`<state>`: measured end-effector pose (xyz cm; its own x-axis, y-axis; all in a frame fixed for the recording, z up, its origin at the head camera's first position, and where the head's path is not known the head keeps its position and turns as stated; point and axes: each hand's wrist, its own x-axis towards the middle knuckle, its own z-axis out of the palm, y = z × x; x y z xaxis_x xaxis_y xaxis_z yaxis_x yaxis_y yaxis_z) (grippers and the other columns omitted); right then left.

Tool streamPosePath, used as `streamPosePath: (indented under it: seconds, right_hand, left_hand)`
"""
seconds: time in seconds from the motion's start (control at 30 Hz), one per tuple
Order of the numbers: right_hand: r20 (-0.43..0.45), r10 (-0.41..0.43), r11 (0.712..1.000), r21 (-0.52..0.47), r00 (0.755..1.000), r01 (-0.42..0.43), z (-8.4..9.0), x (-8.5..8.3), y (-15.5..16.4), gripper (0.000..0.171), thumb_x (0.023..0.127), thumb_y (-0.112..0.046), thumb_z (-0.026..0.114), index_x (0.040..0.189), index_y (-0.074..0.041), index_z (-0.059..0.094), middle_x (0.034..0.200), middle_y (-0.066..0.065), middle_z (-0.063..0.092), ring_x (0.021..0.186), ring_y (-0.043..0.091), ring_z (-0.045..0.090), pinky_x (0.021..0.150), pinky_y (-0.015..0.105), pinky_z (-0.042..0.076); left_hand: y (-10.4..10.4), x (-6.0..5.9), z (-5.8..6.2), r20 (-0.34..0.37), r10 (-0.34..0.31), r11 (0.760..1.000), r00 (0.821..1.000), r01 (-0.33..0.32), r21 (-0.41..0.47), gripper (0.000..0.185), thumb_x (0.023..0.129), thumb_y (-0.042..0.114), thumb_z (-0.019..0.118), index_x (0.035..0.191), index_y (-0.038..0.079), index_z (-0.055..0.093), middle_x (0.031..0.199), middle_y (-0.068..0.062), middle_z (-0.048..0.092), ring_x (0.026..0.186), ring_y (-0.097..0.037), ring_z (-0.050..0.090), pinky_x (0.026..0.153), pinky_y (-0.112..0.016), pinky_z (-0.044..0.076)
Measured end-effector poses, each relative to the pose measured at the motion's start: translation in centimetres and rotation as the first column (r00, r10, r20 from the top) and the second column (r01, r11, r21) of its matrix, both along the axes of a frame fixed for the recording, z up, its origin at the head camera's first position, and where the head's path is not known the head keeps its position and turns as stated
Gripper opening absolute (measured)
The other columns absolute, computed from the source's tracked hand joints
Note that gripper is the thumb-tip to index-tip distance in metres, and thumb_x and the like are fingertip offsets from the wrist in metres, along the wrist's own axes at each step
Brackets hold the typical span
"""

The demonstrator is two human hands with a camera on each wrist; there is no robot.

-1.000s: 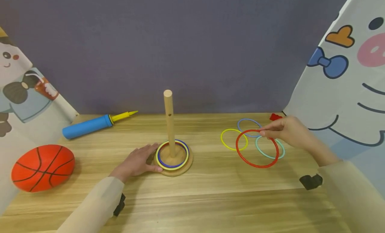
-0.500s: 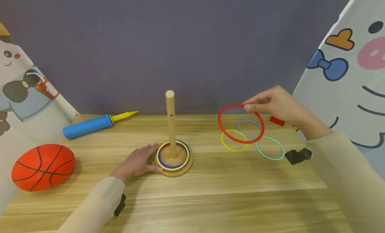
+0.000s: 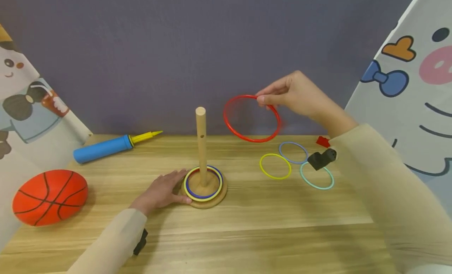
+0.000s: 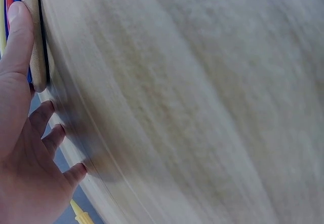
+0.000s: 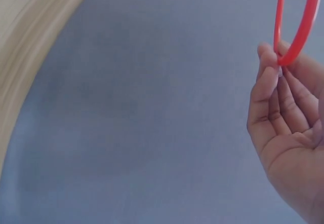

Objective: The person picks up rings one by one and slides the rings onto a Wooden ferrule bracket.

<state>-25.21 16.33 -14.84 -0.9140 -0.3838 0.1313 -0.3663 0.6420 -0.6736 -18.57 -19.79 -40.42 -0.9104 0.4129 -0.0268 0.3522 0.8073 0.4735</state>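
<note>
In the head view, a wooden ring toss stand (image 3: 201,148) has an upright peg on a round base. Yellow, blue and red rings (image 3: 192,195) lie round the peg's foot. My left hand (image 3: 160,189) holds the left edge of the base between thumb and fingers; in the left wrist view the thumb (image 4: 19,41) lies against the rim and other fingertips reach the table. My right hand (image 3: 289,95) pinches a red ring (image 3: 252,140) by its upper edge, raised to the right of the peg's top. In the right wrist view the ring (image 5: 304,26) sits between thumb and fingertips.
Yellow (image 3: 275,178), blue (image 3: 293,143) and mint (image 3: 317,187) rings lie on the table (image 3: 247,250) at right, near a small red piece (image 3: 323,141). A blue pump (image 3: 102,149) and an orange basketball (image 3: 51,197) lie at left. A grey wall (image 3: 159,62) stands behind.
My right hand has lifted the red ring from over the other rings and carried it up and left toward the peg. My left hand has stayed at the base.
</note>
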Motion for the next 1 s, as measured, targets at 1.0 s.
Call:
streamPosePath:
  seconds: [1.0]
  right_hand:
    - [0.160, 0.031, 0.993, -0.115, 0.987, -0.012, -9.6, -2.3, -9.8, 0.020, 0.094, -0.020, 0.075, 0.107, -0.005, 0.080, 0.094, 0.010, 0.078, 0.084, 0.023, 0.074, 0.072, 0.030, 0.061]
  left_hand:
    - [0.1, 0.0, 0.3, 0.026, 0.010, 1.000, 1.000, -0.010, -0.025, 0.100, 0.081, 0.055, 0.079, 0.157, 0.006, 0.037, 0.158, -0.023, 0.037, 0.144, -0.050, 0.033, 0.116, -0.070, 0.022]
